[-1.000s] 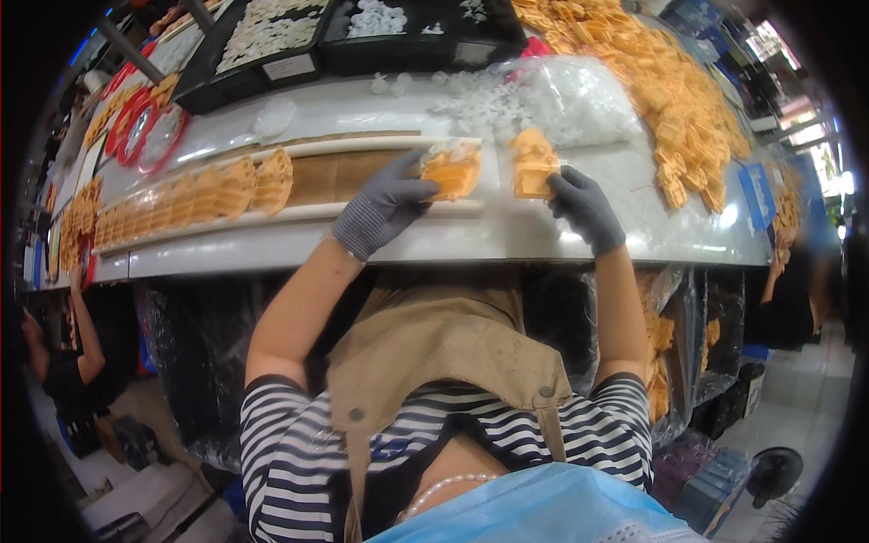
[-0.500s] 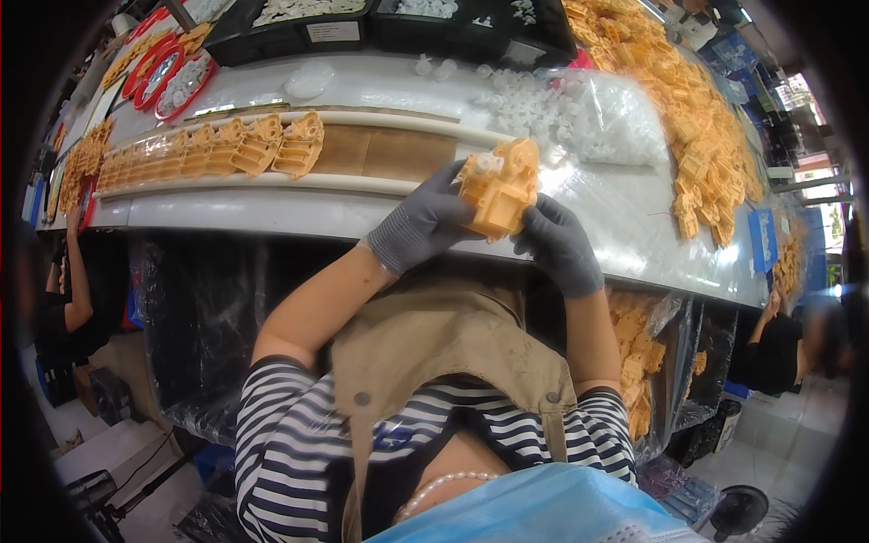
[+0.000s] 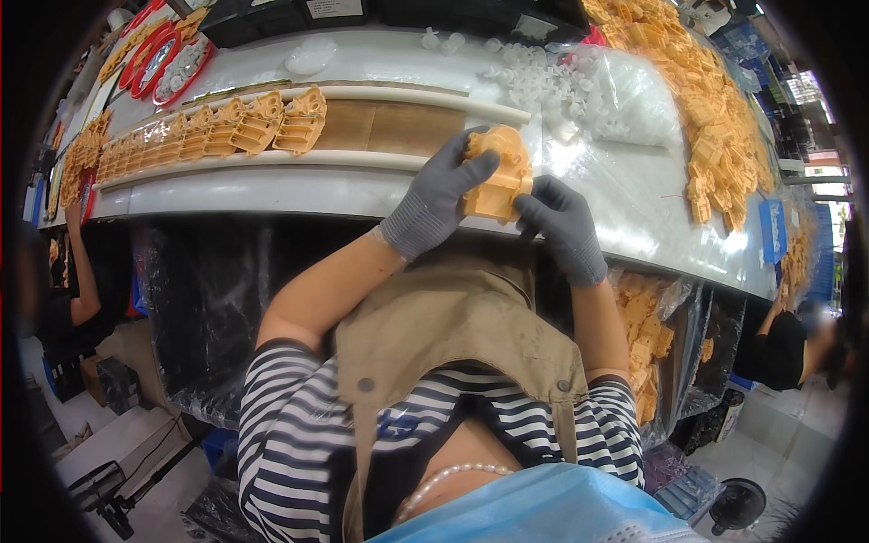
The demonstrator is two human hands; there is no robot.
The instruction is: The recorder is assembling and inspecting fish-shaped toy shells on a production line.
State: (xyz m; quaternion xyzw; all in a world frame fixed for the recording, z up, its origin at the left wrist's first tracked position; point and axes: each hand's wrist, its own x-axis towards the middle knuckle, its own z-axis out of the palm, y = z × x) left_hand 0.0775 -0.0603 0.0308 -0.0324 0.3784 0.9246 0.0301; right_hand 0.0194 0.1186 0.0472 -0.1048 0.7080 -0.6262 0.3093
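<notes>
Between my gloved hands is a yellow-orange moulded plastic housing (image 3: pixel 498 181), held up over the near edge of the table. My left hand (image 3: pixel 445 192) is closed on its left side, the thumb lying across its face. At the lower right side of the housing, my right hand (image 3: pixel 559 222) pinches its edge with bent fingers. Left of my hands, a row of like housings (image 3: pixel 213 129) leans along a brown strip (image 3: pixel 389 125) between two white rails (image 3: pixel 362 158). Small white plastic parts (image 3: pixel 534 81) lie scattered beyond my right hand.
A clear bag (image 3: pixel 625 100) of white parts lies at the right, beside a large heap of orange housings (image 3: pixel 724 145). Black bins (image 3: pixel 272 20) stand along the back. Red trays (image 3: pixel 184 71) sit far left. Other people work at both sides, one arm (image 3: pixel 83 262) showing left.
The housing has turned in my hands, and the white part on its face no longer shows. My left thumb now lies over its face. The view has shifted slightly.
</notes>
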